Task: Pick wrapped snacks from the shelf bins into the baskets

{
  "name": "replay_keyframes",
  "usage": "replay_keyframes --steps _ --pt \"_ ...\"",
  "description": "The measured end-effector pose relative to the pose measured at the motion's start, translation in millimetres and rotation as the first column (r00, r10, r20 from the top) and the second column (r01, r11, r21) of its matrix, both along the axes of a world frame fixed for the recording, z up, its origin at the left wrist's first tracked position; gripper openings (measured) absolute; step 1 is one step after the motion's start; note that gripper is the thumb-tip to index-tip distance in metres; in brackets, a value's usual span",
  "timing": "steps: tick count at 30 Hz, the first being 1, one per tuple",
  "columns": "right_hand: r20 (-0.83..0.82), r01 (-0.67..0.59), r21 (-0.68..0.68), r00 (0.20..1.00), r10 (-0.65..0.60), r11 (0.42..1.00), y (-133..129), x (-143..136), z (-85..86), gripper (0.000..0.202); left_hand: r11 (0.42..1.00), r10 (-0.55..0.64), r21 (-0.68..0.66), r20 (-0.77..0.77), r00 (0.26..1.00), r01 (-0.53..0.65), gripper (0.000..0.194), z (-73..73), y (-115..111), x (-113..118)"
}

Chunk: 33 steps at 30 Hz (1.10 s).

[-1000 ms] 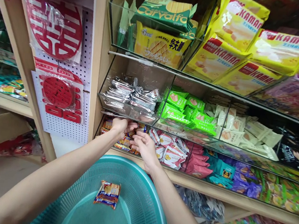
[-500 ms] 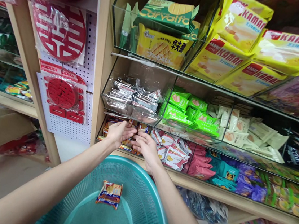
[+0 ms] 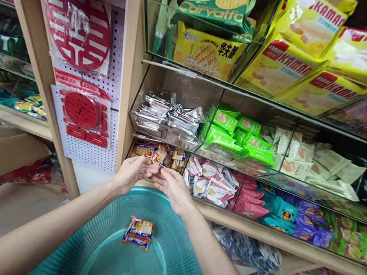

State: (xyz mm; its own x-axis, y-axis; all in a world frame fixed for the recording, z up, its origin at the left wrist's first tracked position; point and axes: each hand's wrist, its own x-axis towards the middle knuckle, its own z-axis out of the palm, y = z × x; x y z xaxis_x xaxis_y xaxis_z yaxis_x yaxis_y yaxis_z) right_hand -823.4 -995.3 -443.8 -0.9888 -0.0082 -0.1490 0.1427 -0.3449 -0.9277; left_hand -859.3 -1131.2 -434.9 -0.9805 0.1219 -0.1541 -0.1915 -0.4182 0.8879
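My left hand and my right hand meet at the front of the lowest left bin, fingers bent and fingertips close together. A small orange and blue biscuit packet shows just beyond the fingertips, apparently gripped between both hands; its lower part is hidden by the fingers. More packets of this kind lie in the bin behind. Below my hands stands a teal plastic basket. A small stack of matching biscuit packets rests inside it.
Beside the bin are white and pink packets. Silver packets and green packets fill bins above, with yellow wafer packs higher up. Red cut-out decorations hang at left, above an open cardboard box.
Both hands have drawn back from inside the bin to its front edge, nearer the basket, and their fingertips have come together. The view has shifted slightly. The stack in the basket is unchanged.
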Motion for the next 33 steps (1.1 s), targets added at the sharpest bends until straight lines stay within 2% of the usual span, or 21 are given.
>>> replay_keyframes --steps 3,7,10,14,17,20,23,28,33 --pt "0.058 -0.043 -0.099 0.997 0.049 0.994 -13.5 -3.9 -2.4 0.014 1.0 -0.013 -0.029 0.018 1.0 0.013 0.019 -2.9 -7.9 7.2" --pt "0.123 -0.008 -0.17 0.992 0.03 0.985 -28.3 -11.3 -2.2 0.013 0.991 -0.05 -0.125 0.011 0.999 0.051 0.018 -6.7 -25.2 18.5" --pt "0.119 -0.024 -0.193 0.992 0.047 0.981 -33.8 -8.6 -1.2 0.014 0.968 -0.141 -0.215 -0.028 0.99 0.131 0.012 -11.2 -45.6 29.4" --pt "0.067 -0.083 -0.153 0.993 0.094 0.985 -29.4 13.6 -9.0 0.02 0.894 -0.321 -0.327 0.016 0.947 0.308 0.016 -19.9 -72.7 45.5" --pt "0.078 -0.121 -0.032 0.989 0.123 0.992 -19.7 37.7 -27.2 0.028 0.805 -0.446 -0.399 0.08 0.891 0.439 0.025 -30.1 -80.9 54.6" --pt "0.134 -0.115 0.117 0.986 0.099 0.987 -9.9 56.4 -52.6 0.03 0.703 -0.533 -0.472 0.146 0.833 0.532 0.029 -45.1 -75.6 56.2" --pt "0.16 -0.076 0.239 0.986 0.038 0.968 -1.8 63.4 -77.7 0.029 0.631 -0.552 -0.5 0.248 0.796 0.593 0.026 -62.6 -62.6 49.8" --pt "0.177 -0.033 0.348 0.984 -0.031 0.937 6.5 59.9 -107.4 0.032 0.61 -0.509 -0.524 0.315 0.801 0.594 0.025 -85.3 -43.9 34.8" --pt "0.134 -0.013 0.465 0.989 -0.056 0.885 7.6 55.4 -119.4 0.028 0.605 -0.427 -0.592 0.324 0.844 0.533 0.024 -95.8 -35.7 30.6"
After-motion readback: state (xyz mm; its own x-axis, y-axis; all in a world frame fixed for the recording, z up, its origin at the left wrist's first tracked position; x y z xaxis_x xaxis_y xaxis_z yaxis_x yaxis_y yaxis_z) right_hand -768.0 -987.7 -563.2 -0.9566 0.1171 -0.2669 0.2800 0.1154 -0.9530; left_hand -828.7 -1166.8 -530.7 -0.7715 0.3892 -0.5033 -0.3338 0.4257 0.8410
